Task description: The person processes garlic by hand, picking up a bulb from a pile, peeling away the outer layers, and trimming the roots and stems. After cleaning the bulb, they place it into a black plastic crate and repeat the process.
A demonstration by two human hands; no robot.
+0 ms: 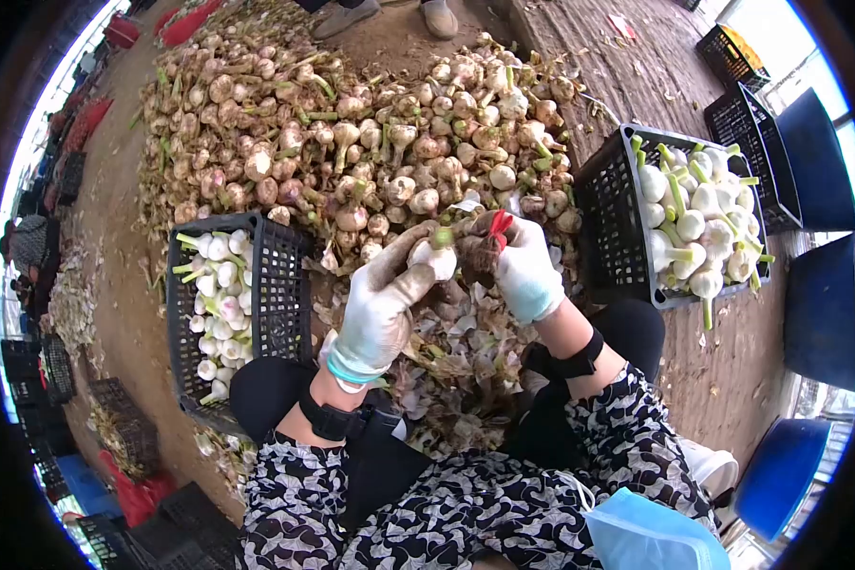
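Note:
My left hand (382,299), in a soiled white glove, is closed around a garlic bulb (435,256) whose cut green stem end points up and away from me. Close by on the right, my gloved right hand (522,266) has its fingers curled in, with a bright red strip (500,228) showing at the dirt-browned fingertips. What those fingers hold, if anything, is hidden. Beyond both hands spreads a large heap of unpeeled garlic (351,142) with dirty skins and stems. Loose papery peelings (461,361) lie below the hands, between my knees.
A black crate (280,275) of cleaned garlic stands by my left knee, another crate (613,223) piled with white bulbs on the right. Blue tubs (779,475) and stacked black crates (750,142) line the right edge. Another person's shoes (437,17) are beyond the heap.

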